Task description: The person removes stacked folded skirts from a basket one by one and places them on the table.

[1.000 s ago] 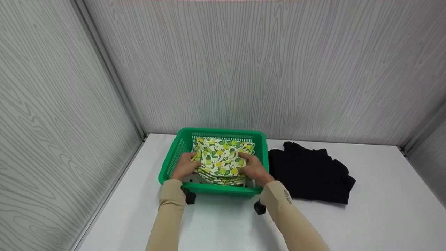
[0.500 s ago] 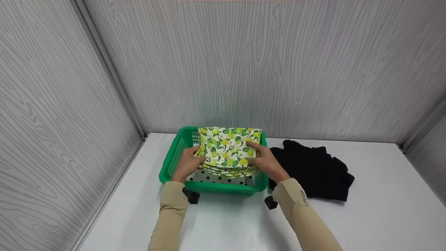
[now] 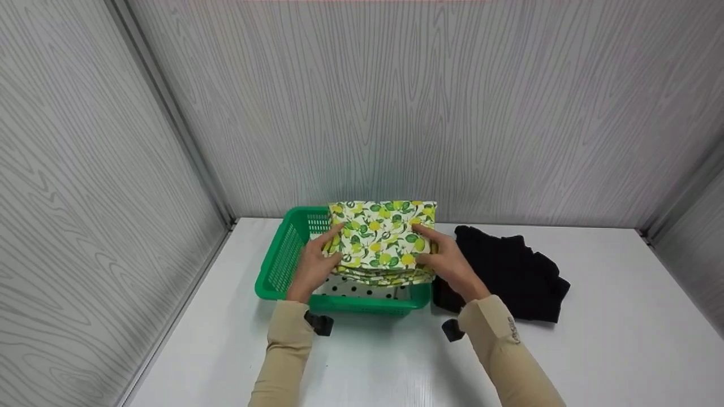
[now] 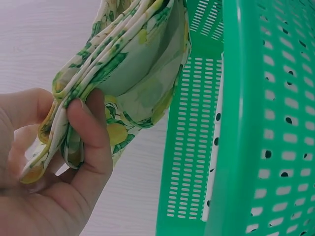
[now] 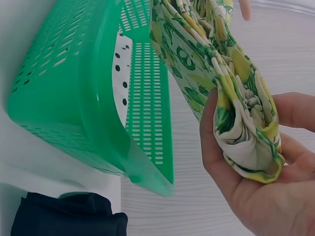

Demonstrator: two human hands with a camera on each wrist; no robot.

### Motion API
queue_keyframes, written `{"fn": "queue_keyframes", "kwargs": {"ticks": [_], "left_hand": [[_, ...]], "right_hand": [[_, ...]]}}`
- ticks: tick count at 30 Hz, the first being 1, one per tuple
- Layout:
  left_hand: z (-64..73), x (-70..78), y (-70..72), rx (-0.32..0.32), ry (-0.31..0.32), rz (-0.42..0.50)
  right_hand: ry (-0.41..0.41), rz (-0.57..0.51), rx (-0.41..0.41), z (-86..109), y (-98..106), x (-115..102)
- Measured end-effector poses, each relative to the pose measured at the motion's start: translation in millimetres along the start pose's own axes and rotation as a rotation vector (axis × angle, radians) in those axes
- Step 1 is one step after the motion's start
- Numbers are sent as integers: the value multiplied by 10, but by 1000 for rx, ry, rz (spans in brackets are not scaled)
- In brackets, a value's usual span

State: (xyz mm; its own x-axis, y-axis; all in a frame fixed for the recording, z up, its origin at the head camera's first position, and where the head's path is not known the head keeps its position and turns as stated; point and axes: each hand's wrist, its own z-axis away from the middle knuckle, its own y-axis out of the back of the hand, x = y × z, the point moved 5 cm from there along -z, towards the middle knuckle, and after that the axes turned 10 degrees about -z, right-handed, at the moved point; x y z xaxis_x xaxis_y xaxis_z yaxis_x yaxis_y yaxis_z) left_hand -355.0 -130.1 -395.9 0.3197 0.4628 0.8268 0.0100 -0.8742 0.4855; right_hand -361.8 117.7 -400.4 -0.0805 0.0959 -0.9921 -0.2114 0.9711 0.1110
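A folded lemon-print cloth [image 3: 376,237], white with yellow and green, is held up over the green plastic basket [image 3: 275,257]. My left hand [image 3: 317,263] pinches its left edge; in the left wrist view the thumb and fingers close round several layers of the cloth [image 4: 113,64]. At the opposite edge my right hand [image 3: 449,263] grips the folded layers, which bulge between thumb and fingers of the hand [image 5: 261,191] in the right wrist view. Beneath the cloth, a white piece with black dots [image 3: 350,288] lies in the basket. What kind of cloth item this is stays unclear.
A black folded garment [image 3: 509,277] lies on the white table [image 3: 373,362], right of the basket. The grey wood-grain wall [image 3: 362,102] rises close behind the basket, and another panel [image 3: 73,198] stands at the left.
Both hands have lifted the lemon-print cloth up out of the basket and shifted it slightly right. The dotted white piece below it has come more into view.
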Motion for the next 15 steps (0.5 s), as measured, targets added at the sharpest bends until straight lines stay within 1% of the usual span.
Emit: {"fn": "queue_keyframes", "kwargs": {"ticks": [2, 3, 5, 8, 10, 15], "left_hand": [[50, 125, -1, -16, -19, -5], [75, 176, -5, -25, -17, -2], [97, 214, -30, -32, -2, 8], [66, 122, -113, -27, 11, 34], [41, 59, -180, -27, 8, 46], [62, 89, -289, -45, -1, 80]], "right_hand": [[16, 2, -6, 41, 24, -40], [17, 1, -6, 52, 41, -43], [22, -2, -6, 79, 77, -51], [36, -9, 3, 111, 148, -32], [41, -16, 12, 157, 194, -45], [20, -64, 13, 276, 303, -46]]}}
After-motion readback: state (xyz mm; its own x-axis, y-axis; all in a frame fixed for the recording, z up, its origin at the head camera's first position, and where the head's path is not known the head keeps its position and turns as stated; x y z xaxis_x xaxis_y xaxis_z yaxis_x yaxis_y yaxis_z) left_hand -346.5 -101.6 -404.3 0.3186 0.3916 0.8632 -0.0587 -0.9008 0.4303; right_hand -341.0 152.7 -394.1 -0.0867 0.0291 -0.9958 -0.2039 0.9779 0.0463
